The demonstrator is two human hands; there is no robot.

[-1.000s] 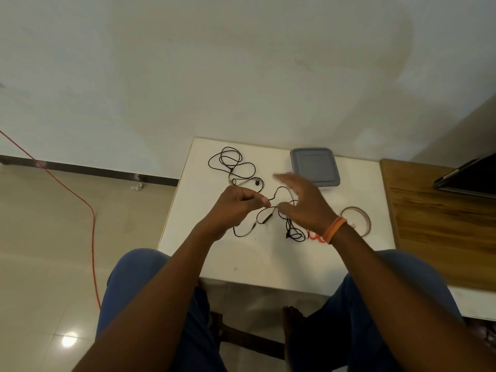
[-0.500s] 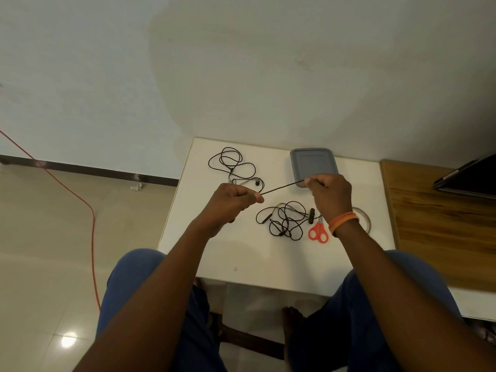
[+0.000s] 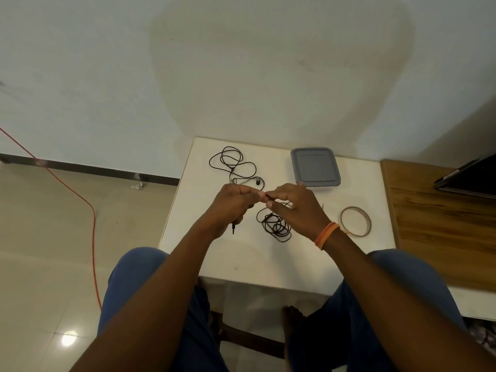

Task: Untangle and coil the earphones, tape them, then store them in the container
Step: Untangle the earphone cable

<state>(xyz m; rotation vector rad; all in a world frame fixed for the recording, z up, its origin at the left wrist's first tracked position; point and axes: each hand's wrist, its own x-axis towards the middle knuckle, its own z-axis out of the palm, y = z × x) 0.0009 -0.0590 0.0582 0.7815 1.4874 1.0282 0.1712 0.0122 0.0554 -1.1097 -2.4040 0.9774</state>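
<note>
Hands meet above the white table [image 3: 241, 259], and the step in hand looks like the coiling of one black earphone cord. The left hand [image 3: 231, 202] is curled round the cord, with the plug [image 3: 233, 229] hanging out below the fist. The right hand [image 3: 294, 208] pinches the same cord just beside the left fingertips, its other fingers loosely spread. From there the cord drops to a loose tangle [image 3: 276, 224] lying on the table under the right hand. A second set of earphones [image 3: 233, 165] lies untouched near the far edge, well apart from the hands. The grey container [image 3: 315, 166] sits lid on at the far side, and the tape roll [image 3: 355, 220] lies to the right. Coiling seems barely begun. The next move probably calls for drawing a fresh length clear of the tangle and laying it round the left fingers without pulling the knots tight.
</note>
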